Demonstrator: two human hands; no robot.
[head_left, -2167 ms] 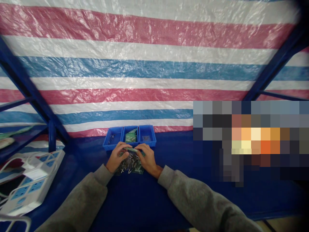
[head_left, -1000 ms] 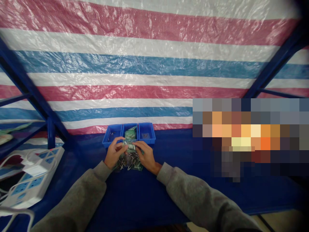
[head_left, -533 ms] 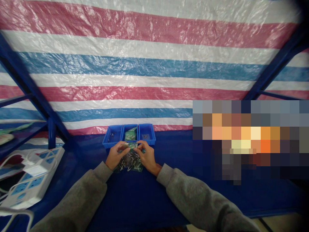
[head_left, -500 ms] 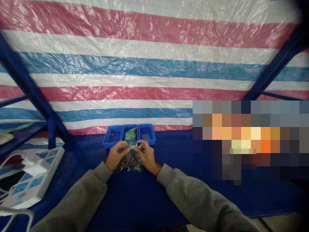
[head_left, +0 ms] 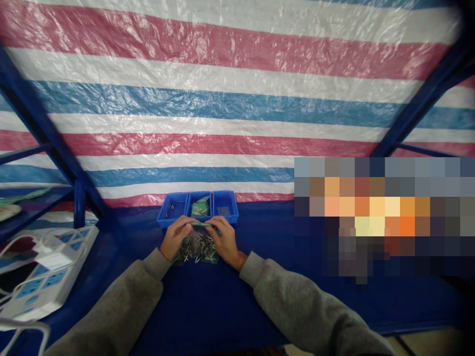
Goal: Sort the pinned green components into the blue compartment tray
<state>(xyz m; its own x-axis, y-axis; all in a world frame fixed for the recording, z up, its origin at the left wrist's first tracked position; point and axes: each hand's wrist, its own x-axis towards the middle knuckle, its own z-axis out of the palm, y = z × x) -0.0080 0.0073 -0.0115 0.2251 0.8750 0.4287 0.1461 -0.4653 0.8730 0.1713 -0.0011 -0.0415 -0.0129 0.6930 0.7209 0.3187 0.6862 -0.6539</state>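
My left hand (head_left: 174, 240) and my right hand (head_left: 224, 241) are both pinched on the top edge of a small clear plastic bag (head_left: 200, 225) with green on it. Under it lies a pile of small metal pins and green packets (head_left: 197, 248) on the blue table (head_left: 208, 306). Both hands sit at either side of that pile. Just behind them stand three small blue bins (head_left: 199, 206): the left one holds a few metal pieces, the middle one green packets, the right one something dark.
A white power strip with blue sockets (head_left: 40, 277) and cables lies at the left. A blue metal frame post (head_left: 77, 202) rises at the left, another slants at the right. A striped red, white and blue tarp (head_left: 222, 109) closes the back. A blurred patch covers the right.
My hands have stayed over the pile, working the small bag between the fingertips; it now lies flatter and stretched between both pinches. The view shifted slightly.
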